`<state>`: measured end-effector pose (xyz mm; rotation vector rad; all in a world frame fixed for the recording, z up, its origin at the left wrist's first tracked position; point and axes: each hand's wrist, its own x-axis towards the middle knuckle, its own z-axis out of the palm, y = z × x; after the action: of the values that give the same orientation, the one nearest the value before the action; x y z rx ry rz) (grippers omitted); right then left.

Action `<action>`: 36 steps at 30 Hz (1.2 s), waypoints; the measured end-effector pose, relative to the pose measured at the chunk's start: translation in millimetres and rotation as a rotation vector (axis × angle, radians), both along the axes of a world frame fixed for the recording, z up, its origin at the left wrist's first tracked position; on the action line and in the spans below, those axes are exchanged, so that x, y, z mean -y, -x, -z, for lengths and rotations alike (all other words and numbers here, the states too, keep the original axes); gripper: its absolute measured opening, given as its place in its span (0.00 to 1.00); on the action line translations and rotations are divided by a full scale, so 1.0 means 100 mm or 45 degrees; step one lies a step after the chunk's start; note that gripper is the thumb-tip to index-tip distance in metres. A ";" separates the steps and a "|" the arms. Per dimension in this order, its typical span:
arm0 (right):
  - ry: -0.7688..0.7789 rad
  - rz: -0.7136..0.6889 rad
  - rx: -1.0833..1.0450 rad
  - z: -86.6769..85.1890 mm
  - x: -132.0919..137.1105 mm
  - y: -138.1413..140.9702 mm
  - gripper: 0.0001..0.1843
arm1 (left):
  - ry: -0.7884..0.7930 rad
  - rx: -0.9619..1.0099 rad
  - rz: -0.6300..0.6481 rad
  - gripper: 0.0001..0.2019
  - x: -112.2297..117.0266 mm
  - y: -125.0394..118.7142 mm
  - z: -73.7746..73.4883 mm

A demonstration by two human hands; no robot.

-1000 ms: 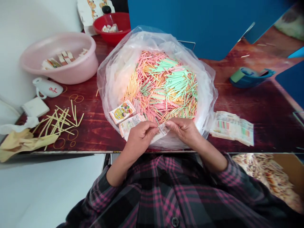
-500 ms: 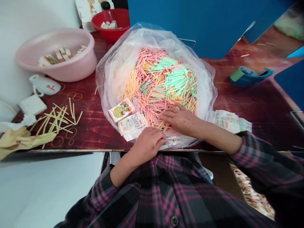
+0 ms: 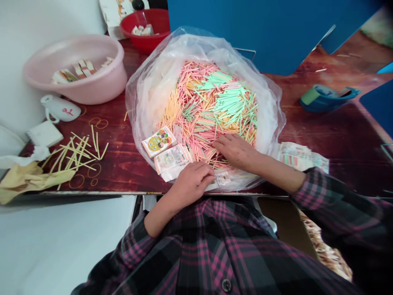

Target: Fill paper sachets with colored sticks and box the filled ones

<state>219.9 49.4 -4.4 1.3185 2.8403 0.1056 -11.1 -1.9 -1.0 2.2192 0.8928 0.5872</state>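
Head cam: R hand point(image 3: 236, 151) flat on sticks point(image 3: 215, 94); L hand point(image 3: 190, 184) pinching packet point(image 3: 222, 179).

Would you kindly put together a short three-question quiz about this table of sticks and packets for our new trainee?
1. True or false: the right hand lies on the coloured sticks inside the clear plastic bag.
2. What does the left hand pinch? A) a small packet B) a spoon C) a pen
3. Fill in: the basin to the left of the bag is ___ in colour.
Key: 1 true; 2 A; 3 pink.
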 end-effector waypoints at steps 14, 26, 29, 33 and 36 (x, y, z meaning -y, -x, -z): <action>0.346 0.399 -1.095 0.05 -0.16 0.09 0.17 | -0.039 0.245 -0.099 0.08 -0.11 0.09 -0.08; 0.543 0.287 -1.292 0.08 -0.07 0.17 0.12 | -0.002 0.279 0.033 0.08 -0.39 -0.07 -0.12; 0.485 0.447 -1.367 0.05 -0.11 0.19 0.15 | 0.050 0.434 -0.172 0.06 -0.34 -0.03 -0.09; 0.454 0.594 -1.635 0.01 -0.13 0.22 0.19 | 0.322 0.697 -0.490 0.04 -0.33 0.01 -0.07; 0.515 0.564 -1.681 0.06 -0.09 0.28 0.16 | 0.608 0.876 -0.605 0.06 -0.35 -0.01 -0.06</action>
<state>192.0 58.3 -10.2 2.3908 2.7765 -1.8320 -10.2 32.7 4.7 1.2396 1.0378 1.1307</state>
